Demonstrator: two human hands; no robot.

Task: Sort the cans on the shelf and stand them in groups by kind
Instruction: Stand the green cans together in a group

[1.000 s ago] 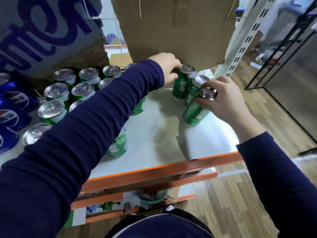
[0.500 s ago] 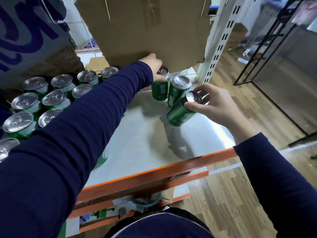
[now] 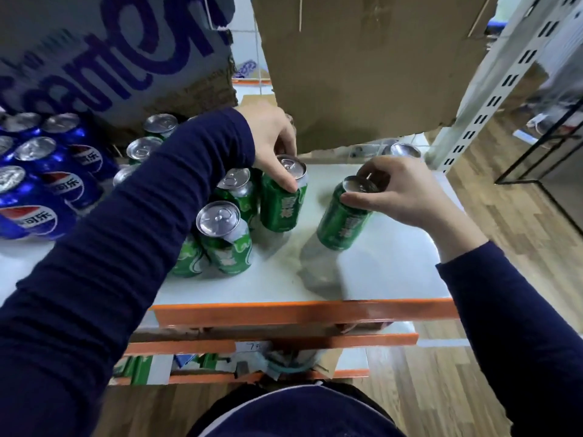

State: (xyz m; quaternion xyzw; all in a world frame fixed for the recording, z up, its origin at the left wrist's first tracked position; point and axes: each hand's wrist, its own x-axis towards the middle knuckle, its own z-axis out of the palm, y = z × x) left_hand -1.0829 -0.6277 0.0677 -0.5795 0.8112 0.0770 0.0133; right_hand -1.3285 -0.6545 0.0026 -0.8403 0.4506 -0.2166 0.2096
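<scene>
Shelf: 1 white board (image 3: pixel 378 272) with an orange steel front rail (image 3: pixel 299 312). 2 more orange rails show below it.

Cardboard: 2 pieces.
- 1 grey-brown box with large blue lettering (image 3: pixel 110 52), back left, sitting behind the cans.
- 1 plain brown sheet with a ragged lower edge (image 3: pixel 362 67), hanging over the back middle of the board.

1 white slotted upright post (image 3: pixel 504 67) at the right rear corner. Wood-plank floor (image 3: pixel 520 216) to the right.

Hands: 2, both in dark navy sleeves.
- Left hand (image 3: pixel 271 137): curled over the top of 1 green soda can (image 3: pixel 280 206), thumb down its side. The can stands upright on the board, touching the right side of the green group.
- Right hand (image 3: pixel 403 190): fingertips and thumb pinch the top rim of a second green soda can (image 3: pixel 342 222). The can is tilted, top leaning right, base low over mid-board, apart from the left-hand can. Cannot tell if the base touches the board.

Cans:
- Blue cola cans (image 3: pixel 63 184): at least 6 in view, packed at far left and cut off by the frame edge.
- Loose green cans (image 3: pixel 230 247): 6 at least partly visible, between the blue group and the left-hand can. The left arm hides more of that cluster.
- With the 2 held, that makes 8 green.
- 1 silver can top (image 3: pixel 405 151) behind the right hand, near the post. Its body colour is hidden.
</scene>
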